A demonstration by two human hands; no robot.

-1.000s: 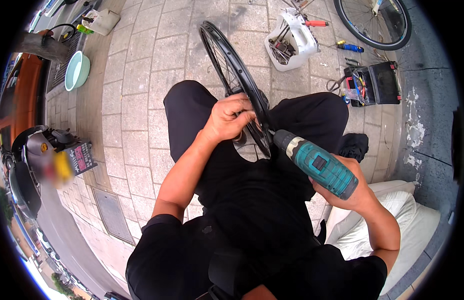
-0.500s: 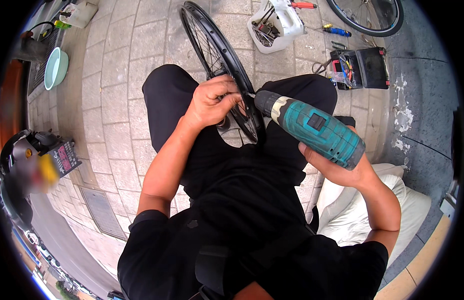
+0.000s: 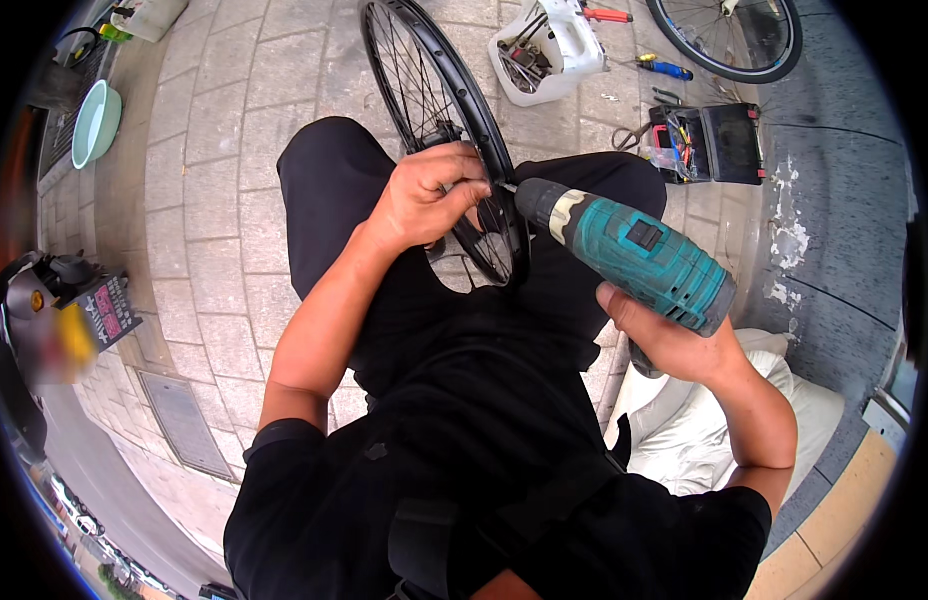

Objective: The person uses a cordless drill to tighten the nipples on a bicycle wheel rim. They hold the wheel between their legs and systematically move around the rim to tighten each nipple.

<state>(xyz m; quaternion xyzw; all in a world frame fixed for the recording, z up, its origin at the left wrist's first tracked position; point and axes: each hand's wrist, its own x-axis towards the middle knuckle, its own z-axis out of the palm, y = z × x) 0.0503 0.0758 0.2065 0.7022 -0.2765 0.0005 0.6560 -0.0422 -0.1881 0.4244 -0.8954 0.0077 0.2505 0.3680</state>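
Note:
A black bicycle wheel rim [image 3: 471, 87] with dark spokes and a hub stands upright between my knees. At its inner side, my left hand [image 3: 429, 195] is closed in a pinch close to the rim. What lies between those fingertips is too small to make out. My right hand [image 3: 659, 335] grips a teal and black cordless drill [image 3: 639, 255] from below, its handle mostly hidden under the body. The drill's chuck points left, and its bit meets the outer face of the rim opposite my left fingers.
Ahead stands a cut white plastic jug [image 3: 544, 65] holding metal tools. To its right lie a blue screwdriver [image 3: 669, 70], scissors [image 3: 630, 137] and an open black toolbox [image 3: 719, 145]. Another bicycle wheel [image 3: 729, 75] is at the far right, a pale green basin [image 3: 97, 125] at the left.
Both hands, the drill and the wheel keep nearly the same arrangement. My view has shifted slightly, and the drill sits a little further right in it.

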